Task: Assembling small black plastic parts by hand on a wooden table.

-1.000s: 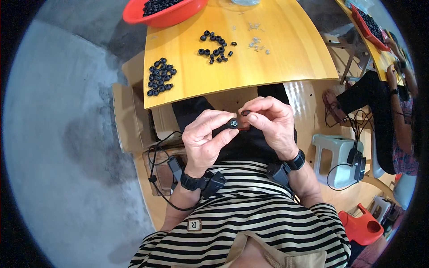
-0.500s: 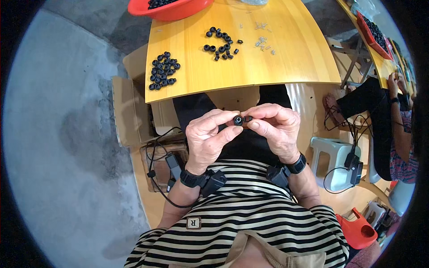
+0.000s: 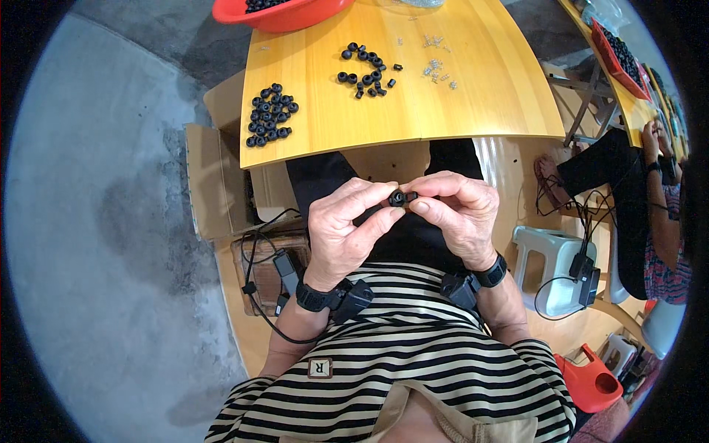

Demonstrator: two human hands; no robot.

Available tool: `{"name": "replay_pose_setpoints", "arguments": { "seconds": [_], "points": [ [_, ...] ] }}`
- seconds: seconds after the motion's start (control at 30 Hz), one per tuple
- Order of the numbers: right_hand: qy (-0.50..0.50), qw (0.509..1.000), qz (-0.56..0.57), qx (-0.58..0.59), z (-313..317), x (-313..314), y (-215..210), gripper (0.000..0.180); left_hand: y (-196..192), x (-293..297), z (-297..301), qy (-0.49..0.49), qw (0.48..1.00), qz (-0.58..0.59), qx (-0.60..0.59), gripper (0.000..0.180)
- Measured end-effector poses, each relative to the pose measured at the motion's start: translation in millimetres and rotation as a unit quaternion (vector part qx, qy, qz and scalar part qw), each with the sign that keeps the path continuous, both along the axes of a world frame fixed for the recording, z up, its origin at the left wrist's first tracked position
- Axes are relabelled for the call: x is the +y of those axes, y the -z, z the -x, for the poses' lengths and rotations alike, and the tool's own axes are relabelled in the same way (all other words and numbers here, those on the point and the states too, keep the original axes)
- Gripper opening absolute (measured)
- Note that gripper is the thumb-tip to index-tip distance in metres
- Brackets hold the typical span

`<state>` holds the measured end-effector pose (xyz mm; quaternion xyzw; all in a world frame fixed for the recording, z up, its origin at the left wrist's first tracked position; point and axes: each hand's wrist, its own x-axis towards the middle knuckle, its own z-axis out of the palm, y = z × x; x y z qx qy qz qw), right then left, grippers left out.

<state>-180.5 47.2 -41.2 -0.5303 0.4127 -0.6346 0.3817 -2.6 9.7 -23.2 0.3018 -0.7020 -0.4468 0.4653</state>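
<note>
Over my lap, in front of the table's near edge, both my hands meet at the fingertips. My left hand [image 3: 348, 221] pinches a round black plastic cord-lock body [image 3: 398, 198] between thumb and forefinger; a hole shows in it. Right beside it, my right hand [image 3: 456, 214] pinches a small black plunger piece [image 3: 412, 197] in the same way. The two parts are side by side, and I cannot tell whether one has entered the other. Fingertips cover part of both.
On the yellow table [image 3: 325, 140] lie a cluster of round black pieces [image 3: 269, 117], a looser group of black parts [image 3: 367, 76] and small silvery, spring-like bits [image 3: 434, 70]. A red basin [image 3: 295, 18] stands at the far left. A co-worker's hands [image 3: 653, 136] and a pale stool [image 3: 550, 269] are on the right.
The round black body has turned in my left fingers, and its pale-ringed hole shows less. It has shifted slightly right, closer to the small piece in my right hand.
</note>
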Motion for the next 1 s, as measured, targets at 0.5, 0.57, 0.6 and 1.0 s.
{"name": "replay_pose_setpoints", "arguments": {
  "seconds": [0.5,0.57,0.6,1.0],
  "points": [
    [-0.003,0.995,0.065,0.075,1.4,-4.7,1.0,0.017,-6.7,-1.2,-1.0,-0.033,0.992,0.082,-0.09,0.033],
    [-0.024,0.998,0.027,0.058,3.4,-2.7,-0.6,0.016,-6.2,-0.6,-1.4,-0.033,0.993,0.068,-0.086,0.034],
    [-0.035,0.998,0.008,0.049,4.0,-1.4,-2.1,0.016,-6.3,-0.4,-1.3,-0.033,0.994,0.067,-0.085,0.034],
    [-0.111,0.978,-0.111,-0.137,1.8,2.4,0.0,0.012,-7.8,-0.6,-0.3,-0.039,0.993,0.071,-0.089,0.034]
  ]
}}
